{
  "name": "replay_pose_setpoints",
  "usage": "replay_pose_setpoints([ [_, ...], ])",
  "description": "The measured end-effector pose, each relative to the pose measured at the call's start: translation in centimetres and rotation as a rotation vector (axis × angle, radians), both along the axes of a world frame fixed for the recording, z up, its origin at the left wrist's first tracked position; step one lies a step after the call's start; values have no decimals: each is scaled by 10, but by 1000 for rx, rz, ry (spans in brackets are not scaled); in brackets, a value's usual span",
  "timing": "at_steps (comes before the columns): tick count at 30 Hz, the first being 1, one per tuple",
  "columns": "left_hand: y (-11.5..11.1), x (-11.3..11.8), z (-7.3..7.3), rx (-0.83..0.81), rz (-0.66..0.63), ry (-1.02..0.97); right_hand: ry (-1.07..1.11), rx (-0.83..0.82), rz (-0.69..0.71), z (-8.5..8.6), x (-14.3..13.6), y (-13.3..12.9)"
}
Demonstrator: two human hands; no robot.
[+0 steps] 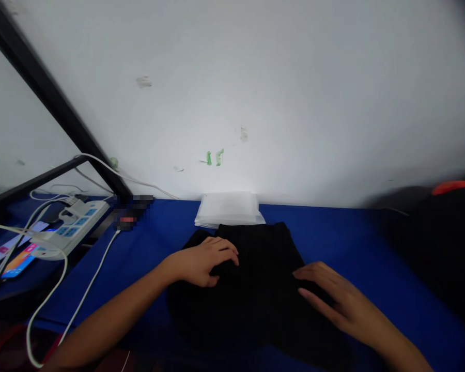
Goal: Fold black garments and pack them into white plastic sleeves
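A black garment (256, 289), which looks like a pair of trousers with its waistband toward the wall, lies spread on the blue table. My left hand (207, 261) rests on its upper left part, fingers bent a little and thumb apart. On the right edge of the cloth is my right hand (329, 294), its fingers extended and the thumb held away from them. Neither hand visibly grips the fabric. Folds in the dark cloth are hard to make out.
A stack of white, partly see-through sheets or bags (229, 208) lies against the wall. At left are a white power strip (75, 225), tangled cables and a lit phone (21, 262). A black frame post (58, 82) rises there. A dark bulk (445, 248) stands at right.
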State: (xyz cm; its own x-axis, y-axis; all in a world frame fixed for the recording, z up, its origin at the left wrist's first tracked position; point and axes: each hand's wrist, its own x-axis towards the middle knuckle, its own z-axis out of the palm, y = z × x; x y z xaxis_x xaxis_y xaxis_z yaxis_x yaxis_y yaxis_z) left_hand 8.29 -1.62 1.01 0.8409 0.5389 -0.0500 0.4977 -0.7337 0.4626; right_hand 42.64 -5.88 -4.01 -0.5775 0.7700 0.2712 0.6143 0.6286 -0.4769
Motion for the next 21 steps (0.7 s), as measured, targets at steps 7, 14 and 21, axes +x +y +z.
replay_pose_setpoints([
  [7,7,-2,-2,-7,71,-148,-28,47,47,17,-7,8],
  [14,20,9,-7,-45,427,-486,33,88,23,26,-54,18],
  [21,3,28,-8,-195,401,-600,125,62,99,6,-93,36],
])
